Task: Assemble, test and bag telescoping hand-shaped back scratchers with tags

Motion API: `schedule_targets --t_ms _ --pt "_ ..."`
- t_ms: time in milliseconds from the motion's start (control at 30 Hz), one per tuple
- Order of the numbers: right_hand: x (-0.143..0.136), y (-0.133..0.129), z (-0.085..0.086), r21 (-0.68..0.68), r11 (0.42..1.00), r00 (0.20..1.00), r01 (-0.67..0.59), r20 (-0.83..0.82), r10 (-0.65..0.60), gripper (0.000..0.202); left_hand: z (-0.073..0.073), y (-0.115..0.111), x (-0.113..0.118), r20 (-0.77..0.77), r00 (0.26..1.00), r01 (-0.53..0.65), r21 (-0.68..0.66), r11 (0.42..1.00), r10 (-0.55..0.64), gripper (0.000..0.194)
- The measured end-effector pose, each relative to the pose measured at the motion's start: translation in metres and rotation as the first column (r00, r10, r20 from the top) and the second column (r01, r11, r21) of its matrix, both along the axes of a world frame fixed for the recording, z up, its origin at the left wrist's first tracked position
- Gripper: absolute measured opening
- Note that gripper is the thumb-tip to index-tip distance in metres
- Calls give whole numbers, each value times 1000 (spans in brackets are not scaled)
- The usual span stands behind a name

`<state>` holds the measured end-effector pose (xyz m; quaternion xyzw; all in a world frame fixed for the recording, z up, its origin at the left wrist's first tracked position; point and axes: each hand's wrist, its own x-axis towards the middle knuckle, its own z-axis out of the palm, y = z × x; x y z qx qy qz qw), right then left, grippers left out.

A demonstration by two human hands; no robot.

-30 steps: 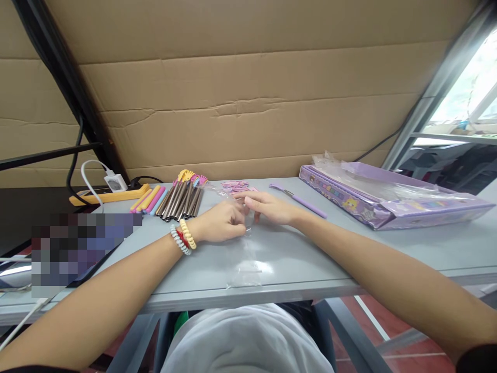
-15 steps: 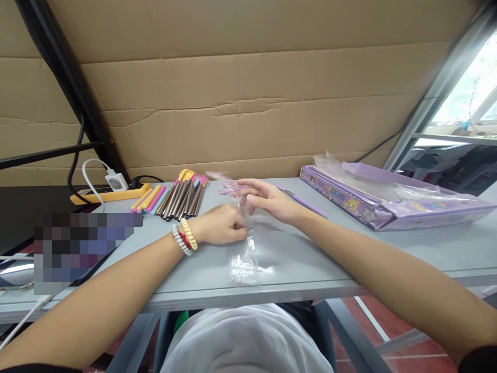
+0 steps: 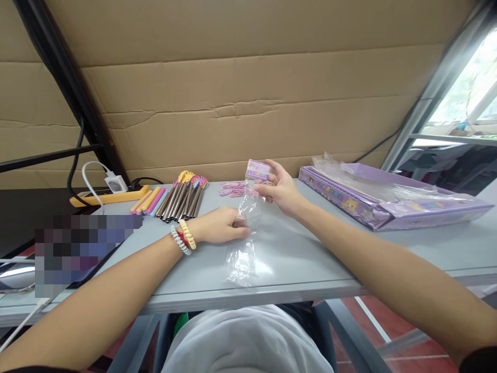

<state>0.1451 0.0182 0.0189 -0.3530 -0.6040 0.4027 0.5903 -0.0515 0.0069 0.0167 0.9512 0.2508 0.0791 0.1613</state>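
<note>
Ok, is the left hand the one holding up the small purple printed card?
No, the right hand holds the small purple printed card.

Head cam: I've got the right hand (image 3: 281,191) pinching a small purple-and-pink printed card (image 3: 258,170), raised over the grey counter (image 3: 310,259). Crinkled clear plastic bag (image 3: 241,263) runs from below the card, past the left hand (image 3: 221,226), toward the counter's front edge. Left hand is curled on the plastic, resting low. Behind it I see a loose pile of small pink printed cards (image 3: 232,189). Further left: bundle of dark metallic-barrelled sticks with colourful tops (image 3: 180,201), beside pink, yellow and blue sticks (image 3: 149,201). Flat purple printed box (image 3: 341,199) sits right, clear film on top.
</note>
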Motion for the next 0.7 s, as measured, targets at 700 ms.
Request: schedule_targets --t_ms 700 --pt "-1 -5 -3 85 996 942 -11 334 -18 25 -6 5 0 328 926 -169 -89 982 189 41"
